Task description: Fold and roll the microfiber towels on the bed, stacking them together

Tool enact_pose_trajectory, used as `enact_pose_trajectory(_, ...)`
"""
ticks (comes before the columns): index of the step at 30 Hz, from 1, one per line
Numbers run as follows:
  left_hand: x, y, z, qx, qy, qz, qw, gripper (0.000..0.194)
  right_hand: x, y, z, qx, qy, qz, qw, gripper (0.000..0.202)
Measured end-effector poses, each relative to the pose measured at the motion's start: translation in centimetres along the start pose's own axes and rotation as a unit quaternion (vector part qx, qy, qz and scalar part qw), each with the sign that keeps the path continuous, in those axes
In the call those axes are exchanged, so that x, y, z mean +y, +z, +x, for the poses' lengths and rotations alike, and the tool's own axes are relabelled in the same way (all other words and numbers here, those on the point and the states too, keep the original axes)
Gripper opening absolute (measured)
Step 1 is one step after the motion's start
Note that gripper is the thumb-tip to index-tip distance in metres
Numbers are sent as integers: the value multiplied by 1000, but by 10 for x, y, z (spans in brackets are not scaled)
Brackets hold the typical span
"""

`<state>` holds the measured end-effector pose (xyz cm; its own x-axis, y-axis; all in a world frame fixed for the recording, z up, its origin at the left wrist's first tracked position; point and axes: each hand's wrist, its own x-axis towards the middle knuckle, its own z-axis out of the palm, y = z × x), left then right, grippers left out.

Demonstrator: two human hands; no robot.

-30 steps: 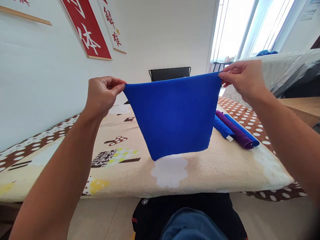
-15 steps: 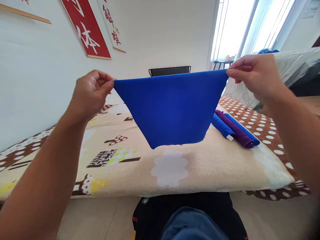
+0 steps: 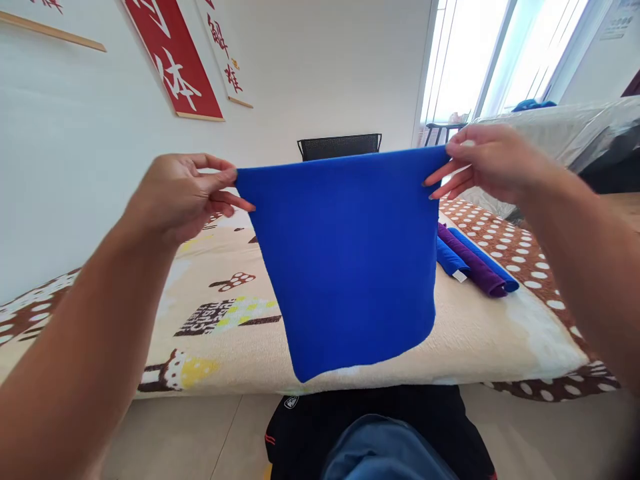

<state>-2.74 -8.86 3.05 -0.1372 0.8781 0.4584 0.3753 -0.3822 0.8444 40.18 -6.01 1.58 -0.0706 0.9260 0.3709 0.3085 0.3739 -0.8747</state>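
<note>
A plain blue towel hangs spread in the air between my hands, its top edge pulled nearly straight. My left hand pinches the upper left corner between thumb and forefinger, the other fingers reaching toward the side edge. At the upper right corner, my right hand holds the cloth the same way, with its lower fingers spread against the towel. The lower edge droops freely above the bed and covers part of the blanket's pattern.
A cream patterned blanket covers the bed below. On its right side lie rolled towels, a purple one between two blue ones. A black mesh chair back stands behind, and plastic-wrapped furniture is at the right.
The towel's lower edge has swung down and toward me, so more of its length shows. Both hands have come slightly closer together and their lower fingers have opened out.
</note>
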Motion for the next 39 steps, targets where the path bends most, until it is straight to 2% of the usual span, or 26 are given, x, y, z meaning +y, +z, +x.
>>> enact_pose_trajectory(3, -17, 21, 9, -5, -65, -53, 996, 13, 21, 10, 14, -58, 56, -2, 997, 20)
enact_pose_trajectory(5, -32, 35, 18, 5, -89, -77, 993, 13, 32, 19, 23, -66, 90, -1, 994, 17)
enact_pose_trajectory(6, -39, 42, 23, 11, -91, -85, 992, 14, 37, 24, 28, -45, 95, 4, 994, 15)
enact_pose_trajectory(8, -51, 53, 32, 20, -77, -100, 992, 17, 42, 34, 37, 42, 59, 26, 997, 12)
enact_pose_trajectory(11, -57, 64, 41, 35, 22, -133, 990, 21, 42, 38, 48, 174, -66, 67, 980, 11)
enact_pose_trajectory(13, -58, 66, 41, 36, 119, -143, 982, 23, 43, 34, 49, 198, -120, 76, 970, 9)
enact_pose_trajectory(15, -62, 63, 33, 29, 189, -130, 973, 28, 51, 26, 42, 188, -133, 72, 970, 11)
enact_pose_trajectory(18, -86, 54, 2, -19, 200, -48, 978, 29, 88, 18, 13, 110, -109, 7, 988, 24)
enact_pose_trajectory(20, -115, 48, -32, -111, 163, 61, 978, 24, 128, 19, -16, -12, -79, -65, 995, 31)
enact_pose_trajectory(22, -149, 46, -73, -220, 126, 177, 951, 21, 171, 26, -51, -96, -52, -107, 988, 35)
enact_pose_trajectory(24, -179, 48, -116, -290, 93, 237, 923, 19, 208, 35, -86, -178, -29, -145, 973, 36)
enact_pose_trajectory(25, -190, 49, -135, -322, 81, 243, 911, 19, 223, 40, -103, -222, -16, -154, 963, 35)
enact_pose_trajectory(27, -205, 50, -167, -341, 79, 241, 905, 20, 241, 46, -131, -262, 3, -173, 949, 34)
enact_pose_trajectory(29, -209, 48, -188, -333, 85, 243, 907, 20, 248, 48, -152, -275, 7, -185, 944, 32)
enact_pose_trajectory(31, -207, 44, -198, -320, 87, 254, 909, 20, 247, 47, -164, -278, 2, -191, 942, 32)
enact_pose_trajectory(39, -201, 36, -218, -287, 97, 313, 900, 21, 235, 42, -180, -291, -20, -218, 932, 33)
